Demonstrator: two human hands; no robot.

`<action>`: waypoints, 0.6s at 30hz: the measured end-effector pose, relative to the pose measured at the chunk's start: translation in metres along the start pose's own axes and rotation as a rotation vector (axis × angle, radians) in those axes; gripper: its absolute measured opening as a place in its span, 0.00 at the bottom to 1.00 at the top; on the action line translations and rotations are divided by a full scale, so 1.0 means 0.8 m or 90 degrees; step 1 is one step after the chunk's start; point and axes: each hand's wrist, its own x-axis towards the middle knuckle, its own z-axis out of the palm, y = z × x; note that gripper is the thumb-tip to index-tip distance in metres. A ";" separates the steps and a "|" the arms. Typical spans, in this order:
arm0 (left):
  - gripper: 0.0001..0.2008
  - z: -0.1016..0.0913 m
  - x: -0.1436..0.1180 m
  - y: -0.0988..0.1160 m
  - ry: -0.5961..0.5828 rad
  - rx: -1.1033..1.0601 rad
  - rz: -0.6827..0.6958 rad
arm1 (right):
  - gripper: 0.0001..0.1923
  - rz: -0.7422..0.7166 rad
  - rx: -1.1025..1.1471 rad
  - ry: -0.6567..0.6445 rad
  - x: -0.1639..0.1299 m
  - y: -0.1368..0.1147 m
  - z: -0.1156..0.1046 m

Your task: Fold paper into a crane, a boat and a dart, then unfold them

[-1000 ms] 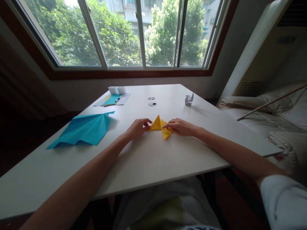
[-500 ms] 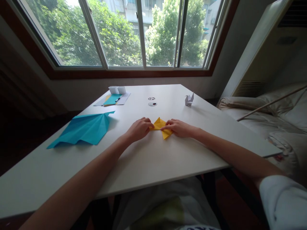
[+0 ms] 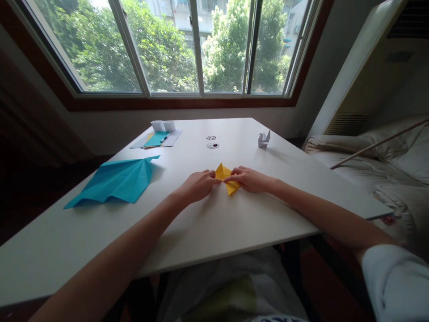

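Note:
A folded piece of yellow origami paper (image 3: 221, 171) lies on the white table (image 3: 214, 223), its point upward and a lower flap toward me. My left hand (image 3: 199, 185) covers the paper's left part, fingers bent and the tip of one pressing at the middle crease. From the right, my right hand (image 3: 250, 179) grips the paper with curled fingers, one fingertip near the same crease. The two hands' fingertips nearly meet. The paper's left edge is hidden under my left hand.
A large creased sheet of blue paper (image 3: 114, 181) lies to the left. Behind it are stacked paper sheets (image 3: 157, 138) with a pen (image 3: 163, 139) and white folded paper boxes (image 3: 163, 125). A white paper crane (image 3: 264, 139) stands at the back right. Round table inserts (image 3: 212, 145) sit mid-table.
My left hand has slid right along the yellow paper to its middle, covering the left part. My right hand stays in nearly the same place.

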 end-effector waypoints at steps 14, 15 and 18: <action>0.23 -0.024 -0.015 -0.040 -0.190 -0.078 -0.153 | 0.24 0.009 0.016 0.003 -0.001 0.001 0.001; 0.23 -0.024 -0.016 -0.043 -0.193 -0.084 -0.161 | 0.24 0.010 0.019 0.002 -0.001 0.001 0.001; 0.22 -0.023 -0.021 -0.052 -0.196 -0.094 -0.178 | 0.24 0.011 0.026 0.000 -0.001 0.000 0.000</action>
